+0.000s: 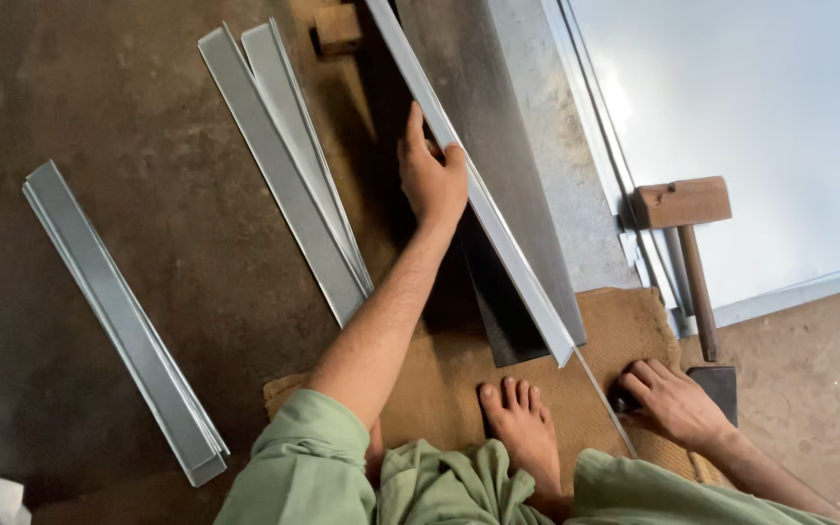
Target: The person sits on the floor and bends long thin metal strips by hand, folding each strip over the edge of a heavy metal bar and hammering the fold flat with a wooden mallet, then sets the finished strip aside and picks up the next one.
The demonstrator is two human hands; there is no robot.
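Head view: left hand (432, 177) is closed around the edge of a long folded metal strip (483, 199), thumb on one side and fingers curled over the other. That strip is thin, pale grey sheet with a crisp lengthwise bend, and it runs diagonally from the top of the picture down to the burlap mat (624, 335), lying along a dark, flat steel bar (498, 292) beneath it. Right hand (673, 401) rests palm down on the coarse woven mat, fingers loosely spread, just beside the strip's near end; whether it pinches anything I cannot tell. A bare foot (522, 428) sits on the mat between the two hands. Near the right hand lies a wooden mallet (687, 228) with a blocky head and round, smooth handle, resting on a large, glossy metal sheet (731, 126). Two flat strips (289, 170) lie side by side on the rough, brown floor (128, 97), and a stack of folded strips (123, 321) lies well apart to the left. Green sleeves (303, 467) cover both arms.
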